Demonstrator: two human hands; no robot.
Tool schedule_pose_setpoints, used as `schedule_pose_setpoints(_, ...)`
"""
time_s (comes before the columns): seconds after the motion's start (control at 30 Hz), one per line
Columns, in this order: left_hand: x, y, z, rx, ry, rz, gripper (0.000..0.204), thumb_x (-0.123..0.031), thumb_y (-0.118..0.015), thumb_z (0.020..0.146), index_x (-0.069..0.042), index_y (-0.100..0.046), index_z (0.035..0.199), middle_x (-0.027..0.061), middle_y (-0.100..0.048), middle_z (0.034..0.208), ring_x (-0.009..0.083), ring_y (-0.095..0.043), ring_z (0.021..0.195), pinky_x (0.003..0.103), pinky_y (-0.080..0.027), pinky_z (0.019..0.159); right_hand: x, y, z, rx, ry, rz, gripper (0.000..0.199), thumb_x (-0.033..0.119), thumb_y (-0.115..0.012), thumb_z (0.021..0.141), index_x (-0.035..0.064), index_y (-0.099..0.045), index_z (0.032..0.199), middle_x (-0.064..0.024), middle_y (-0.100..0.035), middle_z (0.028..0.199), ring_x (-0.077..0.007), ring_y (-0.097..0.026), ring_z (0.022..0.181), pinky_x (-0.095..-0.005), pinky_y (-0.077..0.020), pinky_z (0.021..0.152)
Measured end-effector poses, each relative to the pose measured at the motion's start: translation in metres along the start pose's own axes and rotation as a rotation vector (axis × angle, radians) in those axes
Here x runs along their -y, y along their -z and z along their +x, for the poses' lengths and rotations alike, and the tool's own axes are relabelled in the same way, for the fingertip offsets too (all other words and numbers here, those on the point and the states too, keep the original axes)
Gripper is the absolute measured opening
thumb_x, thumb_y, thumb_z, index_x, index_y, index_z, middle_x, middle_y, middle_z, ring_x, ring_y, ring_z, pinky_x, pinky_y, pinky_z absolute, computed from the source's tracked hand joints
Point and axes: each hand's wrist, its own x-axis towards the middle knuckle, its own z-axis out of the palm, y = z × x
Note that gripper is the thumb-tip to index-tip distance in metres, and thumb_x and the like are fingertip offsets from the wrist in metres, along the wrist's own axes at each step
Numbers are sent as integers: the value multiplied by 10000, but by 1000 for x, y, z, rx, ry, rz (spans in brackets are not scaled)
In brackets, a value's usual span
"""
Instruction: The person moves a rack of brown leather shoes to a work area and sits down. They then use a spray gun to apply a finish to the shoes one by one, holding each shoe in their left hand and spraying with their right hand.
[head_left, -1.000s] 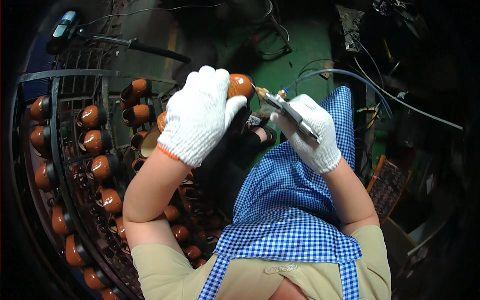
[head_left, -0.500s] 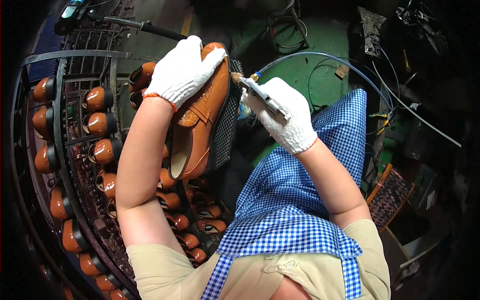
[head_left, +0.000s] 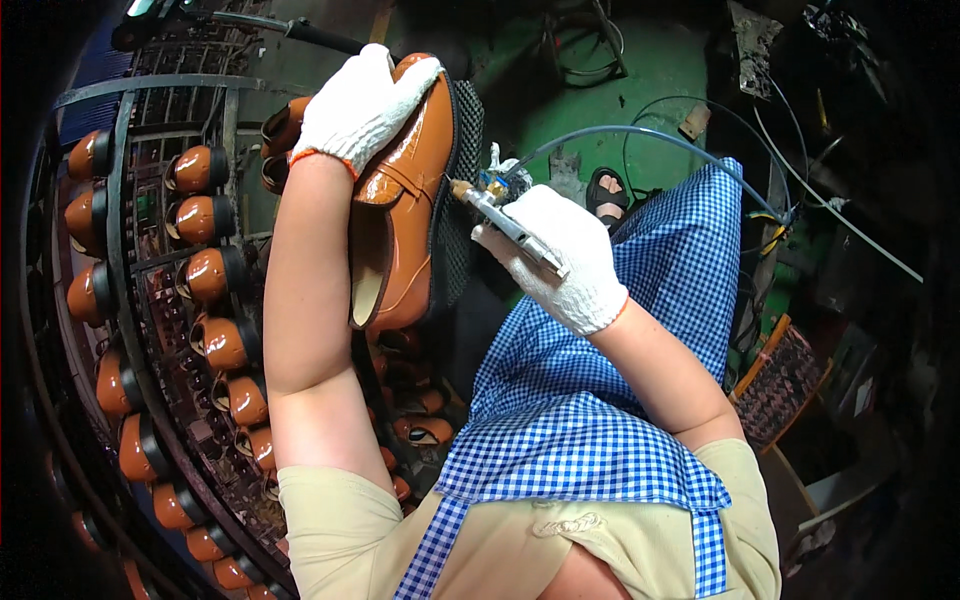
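Observation:
My left hand point(head_left: 358, 110), in a white knit glove, grips a glossy brown leather shoe point(head_left: 410, 220) around its toe end. The shoe has a strap across the instep and a dark sole edge, and its opening points toward me. In my right hand point(head_left: 568, 258), also gloved, is a metal spray gun point(head_left: 515, 228). Its brass-coloured nozzle is beside the shoe's right side, close to the sole edge. A bluish air hose point(head_left: 640, 128) runs from the gun to the right. My right fingers are partly hidden behind the gun.
On the left, a dark metal rack point(head_left: 122, 190) carries several rows of similar brown shoes point(head_left: 205, 220). A grey textured surface point(head_left: 470, 140) lies behind the held shoe. A sandaled foot point(head_left: 607, 195) rests on the green floor. A woven-seat stool point(head_left: 785, 385) stands at right.
The shoe has turned slightly, showing more of its upper. My right hand and the spray gun have come down a little, nearer to me. The sandaled foot now shows.

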Motion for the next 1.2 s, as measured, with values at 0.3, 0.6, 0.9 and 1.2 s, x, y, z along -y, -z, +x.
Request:
schedule_pose_setpoints(0.3,4,1,4,51,56,-22,795,-727,-547,927,38,-643,1120,257,-708,1047,359,-694,988,424,-513,926,12,-8,-26,-10,67,53,269,349,-829,833,132,-725,954,-55,-628,774,-228,-653,678,-343,-495,572)
schedule_pose_setpoints(0.6,10,-4,8,49,54,-24,854,-747,-556,907,71,-638,1138,273,-711,1048,365,-701,1000,419,-517,937,32,14,-40,167,6,142,256,198,-863,788,113,-721,983,-48,-647,822,-228,-649,705,-326,-534,599)
schedule_pose_setpoints(0.9,16,40,-60,-103,86,-652,589,-503,-678,962,-37,-621,1316,69,-651,1196,153,-602,1039,295,-507,845,-12,58,-17,-21,63,-130,228,203,-825,824,112,-731,1011,-69,-645,855,-246,-666,766,-345,-561,681)
schedule_pose_setpoints(1.2,6,23,-220,-158,80,-969,185,30,-688,923,2,-686,1106,41,-648,994,107,-616,889,258,-506,790,-86,-7,-31,233,-125,-167,248,197,-734,863,80,-649,1064,-175,-637,1007,-387,-680,892,-464,-551,766)
